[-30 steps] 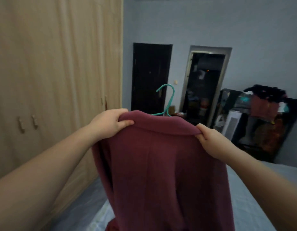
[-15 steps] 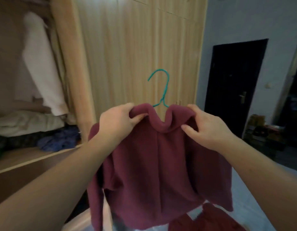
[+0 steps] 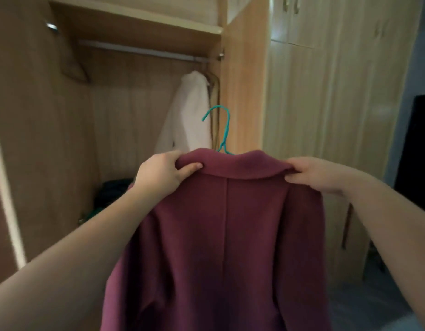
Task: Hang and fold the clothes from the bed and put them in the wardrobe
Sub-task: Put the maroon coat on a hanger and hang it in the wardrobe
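Both hands, left [image 3: 162, 174] and right [image 3: 313, 174], pinch the maroon coat's [image 3: 225, 235] collar in their fingers; its teal hanger [image 3: 224, 130] faces the open wardrobe [image 3: 135, 27].

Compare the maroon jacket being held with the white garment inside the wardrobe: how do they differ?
Colour: the maroon jacket is dark red, the white garment pale. Support: left hand and right hand grip the jacket's shoulders, its teal hanger hook free; the white garment hangs under the rail. Place: jacket outside the wardrobe, white garment inside at the right. Both hang upright.
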